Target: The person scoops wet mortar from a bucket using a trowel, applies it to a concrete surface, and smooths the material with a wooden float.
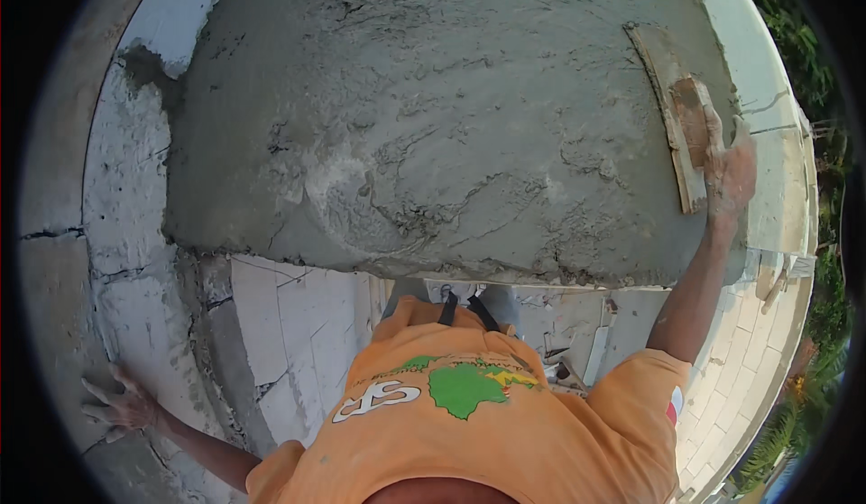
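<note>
My right hand grips a wooden float by its block handle. The float's long, cement-stained board lies on a bed of wet grey mortar, close to the right edge of that bed. Smears, ridges and rough lumps mark the mortar, mostly toward its near side, where it ends in a ragged edge. Far to the lower left, my left hand is open, its dusty fingers spread against a pale, cracked masonry surface.
A whitish block wall with mortar spilled on it borders the bed on the left. On the right runs a pale wall of blocks, with green plants beyond. Debris and a board lie below, near my legs.
</note>
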Action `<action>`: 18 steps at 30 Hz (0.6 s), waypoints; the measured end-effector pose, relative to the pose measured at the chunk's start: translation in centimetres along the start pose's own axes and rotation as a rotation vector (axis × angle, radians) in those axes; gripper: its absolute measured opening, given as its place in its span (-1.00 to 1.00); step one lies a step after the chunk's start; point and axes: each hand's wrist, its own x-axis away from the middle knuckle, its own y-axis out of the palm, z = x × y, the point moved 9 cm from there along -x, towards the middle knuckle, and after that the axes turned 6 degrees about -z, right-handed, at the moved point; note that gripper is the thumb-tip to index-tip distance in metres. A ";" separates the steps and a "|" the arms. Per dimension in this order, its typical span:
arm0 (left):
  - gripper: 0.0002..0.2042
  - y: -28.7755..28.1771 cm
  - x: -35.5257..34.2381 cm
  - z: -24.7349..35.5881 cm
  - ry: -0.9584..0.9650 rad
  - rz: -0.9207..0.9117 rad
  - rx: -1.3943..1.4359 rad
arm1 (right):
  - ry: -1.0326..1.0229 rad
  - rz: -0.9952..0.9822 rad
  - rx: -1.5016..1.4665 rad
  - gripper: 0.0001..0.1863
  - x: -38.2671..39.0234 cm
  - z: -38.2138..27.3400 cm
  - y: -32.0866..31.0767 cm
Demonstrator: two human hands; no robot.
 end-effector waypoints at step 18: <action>-0.26 2.7 1.3 -1.1 -0.001 0.455 1.153 | -0.306 0.119 -0.582 -0.58 16.9 -15.6 -10.3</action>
